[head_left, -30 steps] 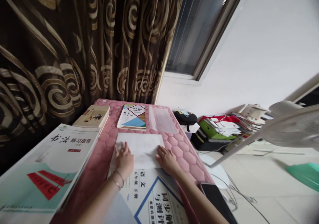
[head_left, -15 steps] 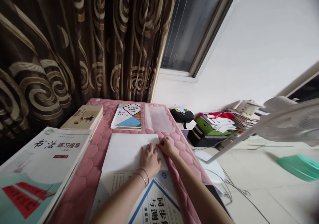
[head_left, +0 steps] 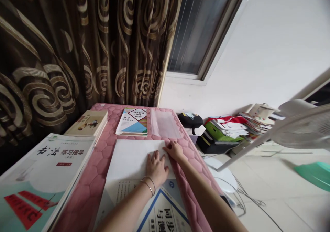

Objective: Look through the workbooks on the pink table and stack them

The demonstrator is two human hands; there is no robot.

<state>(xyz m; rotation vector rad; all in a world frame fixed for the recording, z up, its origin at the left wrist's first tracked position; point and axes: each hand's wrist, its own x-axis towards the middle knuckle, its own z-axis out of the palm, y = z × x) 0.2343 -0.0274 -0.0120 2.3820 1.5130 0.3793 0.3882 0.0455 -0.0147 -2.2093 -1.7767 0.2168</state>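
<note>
A workbook (head_left: 154,204) with a blue-lined cover lies in front of me, and a white sheet (head_left: 126,159) lies flat over its far part. My left hand (head_left: 157,168), with a bracelet at its wrist, rests on this sheet, fingers spread. Close beside it, my right hand (head_left: 175,151) has its fingers bent and pressed together at the sheet's right edge; the fingertips are partly hidden. Beyond the sheet lie a smaller workbook (head_left: 134,122) and a translucent plastic sheet (head_left: 165,123).
A pink quilted cover (head_left: 103,156) lies over the table. Stacked books (head_left: 59,156) stand on the left, before a patterned curtain (head_left: 103,42). To the right are a black case (head_left: 190,120), piled papers (head_left: 229,128), a white fan (head_left: 299,127) and cables on the floor.
My left hand has moved right across the white sheet, toward my right hand. My right hand has gone from lying flat to bent fingers at the sheet's edge. The view has shifted slightly.
</note>
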